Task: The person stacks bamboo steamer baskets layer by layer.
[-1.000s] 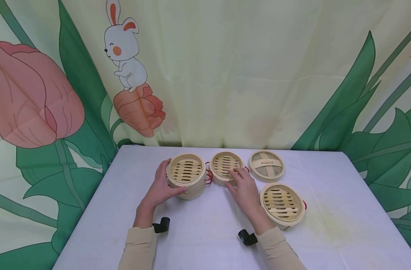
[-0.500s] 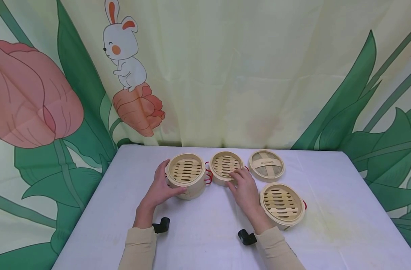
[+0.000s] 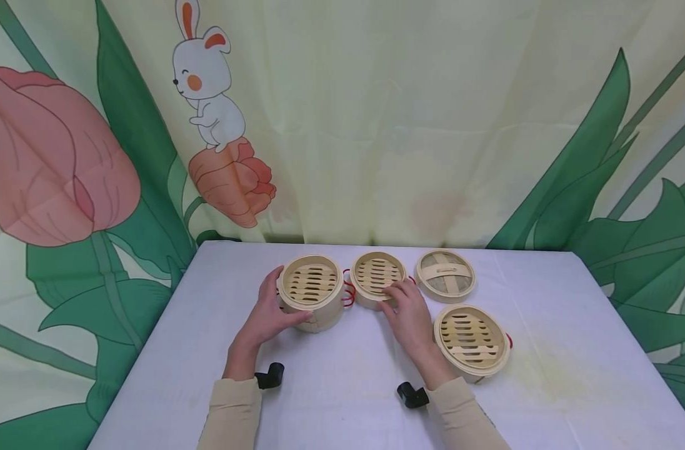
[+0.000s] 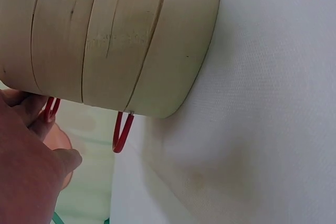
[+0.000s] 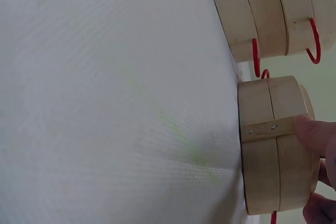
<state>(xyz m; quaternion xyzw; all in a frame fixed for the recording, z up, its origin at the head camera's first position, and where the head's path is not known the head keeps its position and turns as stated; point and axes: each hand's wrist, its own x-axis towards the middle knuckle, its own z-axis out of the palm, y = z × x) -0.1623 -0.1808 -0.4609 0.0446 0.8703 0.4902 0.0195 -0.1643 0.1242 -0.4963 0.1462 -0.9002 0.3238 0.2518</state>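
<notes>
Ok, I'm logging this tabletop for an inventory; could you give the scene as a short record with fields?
Left hand: grips a tall round stack of pale bamboo steamers
Right hand: grips a shorter round pale bamboo steamer near its rim
Back right: round pale bamboo lid with crossed strips
Front right: slatted round pale bamboo steamer
Surface: white cloth-covered table

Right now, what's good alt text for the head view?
A person's left hand grips a bamboo steamer stack on a white-covered table; the right hand holds a second steamer. A round lid and third steamer sit to the right, before a floral backdrop.
</notes>
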